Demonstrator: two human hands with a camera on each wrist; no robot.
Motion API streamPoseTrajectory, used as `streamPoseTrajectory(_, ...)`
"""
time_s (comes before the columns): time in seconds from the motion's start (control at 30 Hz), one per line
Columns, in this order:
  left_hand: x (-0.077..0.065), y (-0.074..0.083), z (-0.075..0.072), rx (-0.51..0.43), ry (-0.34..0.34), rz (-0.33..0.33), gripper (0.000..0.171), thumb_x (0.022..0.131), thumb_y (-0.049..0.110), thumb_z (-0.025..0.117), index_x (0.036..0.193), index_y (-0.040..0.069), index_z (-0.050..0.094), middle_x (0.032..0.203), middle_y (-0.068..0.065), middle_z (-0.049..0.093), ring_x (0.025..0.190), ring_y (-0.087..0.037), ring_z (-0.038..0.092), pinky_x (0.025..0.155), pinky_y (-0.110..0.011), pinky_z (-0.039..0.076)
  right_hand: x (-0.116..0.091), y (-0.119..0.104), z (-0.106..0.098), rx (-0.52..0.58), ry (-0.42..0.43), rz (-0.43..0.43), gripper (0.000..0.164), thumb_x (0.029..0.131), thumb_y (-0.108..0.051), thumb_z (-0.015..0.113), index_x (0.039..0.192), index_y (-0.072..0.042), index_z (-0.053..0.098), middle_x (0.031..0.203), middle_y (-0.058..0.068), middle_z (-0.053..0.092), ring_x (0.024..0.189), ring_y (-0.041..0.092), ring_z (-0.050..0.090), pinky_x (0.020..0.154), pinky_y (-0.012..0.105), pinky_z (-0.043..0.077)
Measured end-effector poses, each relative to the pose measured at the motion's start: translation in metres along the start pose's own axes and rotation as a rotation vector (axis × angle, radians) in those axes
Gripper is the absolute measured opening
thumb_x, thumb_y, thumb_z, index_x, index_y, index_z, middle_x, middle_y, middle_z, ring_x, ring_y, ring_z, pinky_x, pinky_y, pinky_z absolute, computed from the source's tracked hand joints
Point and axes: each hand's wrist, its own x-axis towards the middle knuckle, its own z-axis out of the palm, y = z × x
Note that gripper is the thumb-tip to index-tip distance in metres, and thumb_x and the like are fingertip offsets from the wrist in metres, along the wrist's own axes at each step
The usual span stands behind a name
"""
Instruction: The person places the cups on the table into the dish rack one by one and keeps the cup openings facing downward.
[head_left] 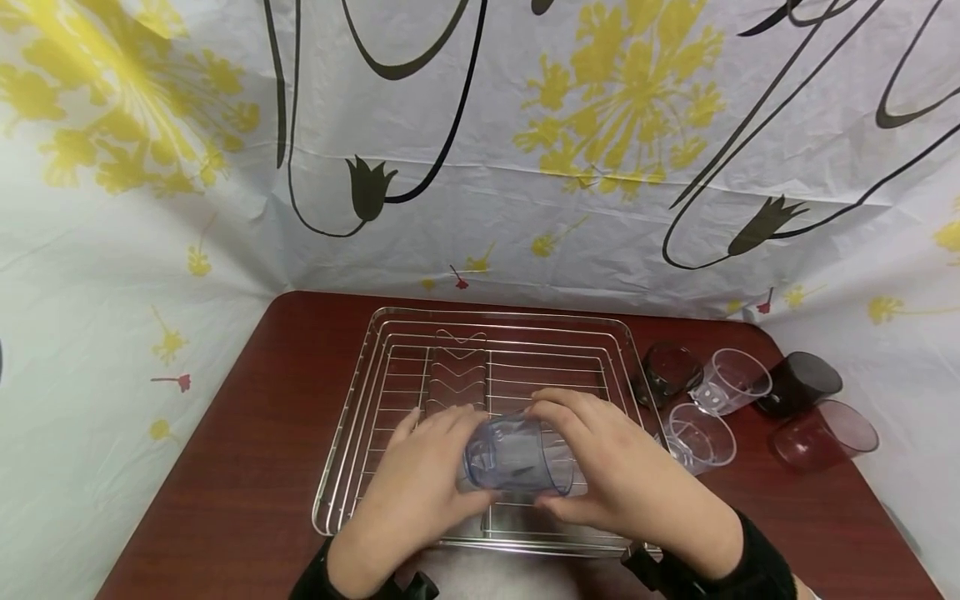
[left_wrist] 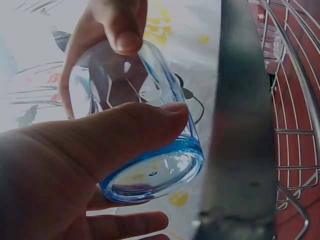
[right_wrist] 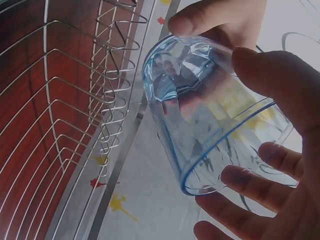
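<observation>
A clear, blue-tinted drinking glass (head_left: 517, 454) lies sideways between my two hands, over the front half of the wire dish rack (head_left: 498, 313). My left hand (head_left: 420, 475) grips it at the base end; in the left wrist view my thumb crosses the side of the glass (left_wrist: 150, 177) just above its thick blue base. At the rim end my right hand (head_left: 618, 458) holds it, and in the right wrist view the thumb and fingers spread around the open mouth of the glass (right_wrist: 175, 135). The base faces left and the mouth faces right.
Right of the rack stand a dark glass (head_left: 671, 371), two clear glasses, one of them the nearer clear glass (head_left: 701, 437), a black cup (head_left: 802, 383) and a reddish glass (head_left: 825, 437). The brown table (head_left: 247, 450) is bordered by a flower-patterned white curtain (head_left: 480, 233).
</observation>
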Motion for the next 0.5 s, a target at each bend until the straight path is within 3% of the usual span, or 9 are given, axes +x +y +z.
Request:
streamPoseTrajectory(0.3,-0.001,0.003,-0.012,-0.043,0.022,0.004,0.081,0.069,0.051,0.087,0.136,0.016,0.057,0.136,0.001,0.062,0.127,-0.02,0.058,0.112,-0.055,0.037,-0.003,0.004,0.003,-0.047,0.04,-0.004,0.088,0.069,-0.045,0.088,0.139,-0.008,0.049,0.139,0.008,0.056,0.124,0.025,0.057,0.098,0.049,0.05)
streamPoseTrajectory(0.5,-0.002,0.005,-0.018,-0.067,0.048,0.046,0.084,0.07,0.047,0.088,0.138,0.012,0.055,0.129,-0.002,0.066,0.12,-0.021,0.062,0.11,-0.052,0.041,-0.004,0.006,0.005,-0.054,0.051,0.003,0.089,0.068,-0.047,0.087,0.138,-0.007,0.049,0.137,0.009,0.057,0.122,0.025,0.058,0.099,0.048,0.05)
